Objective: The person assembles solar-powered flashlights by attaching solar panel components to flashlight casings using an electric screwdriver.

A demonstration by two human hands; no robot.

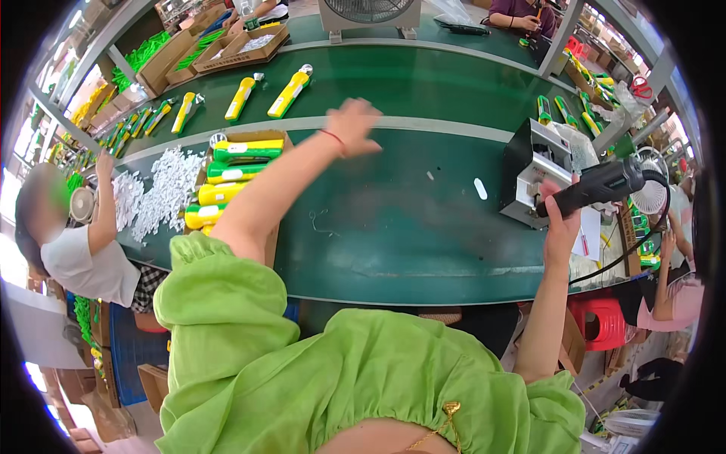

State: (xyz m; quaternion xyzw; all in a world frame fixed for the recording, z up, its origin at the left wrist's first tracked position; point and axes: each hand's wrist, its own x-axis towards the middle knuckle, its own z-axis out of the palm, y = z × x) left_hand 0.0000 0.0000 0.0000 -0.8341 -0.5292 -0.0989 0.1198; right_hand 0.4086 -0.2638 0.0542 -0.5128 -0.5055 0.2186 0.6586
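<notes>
My left hand reaches out over the bench, fingers spread and holding nothing, near the pale strip between the bench and the conveyor. To its left on the conveyor lie yellow-and-green handled devices with round silvery ends. My right hand is closed round a black corded electric screwdriver, held tilted beside a black-and-silver box-shaped machine. The tool's tip is hidden. A small white oval piece lies on the green bench left of the machine. Beneath my left forearm, a cardboard box holds several more devices.
Many small white parts are heaped at the left, next to a seated co-worker. Open cartons and a fan stand at the back. The screwdriver's cable loops down at the right. Beyond is a red stool.
</notes>
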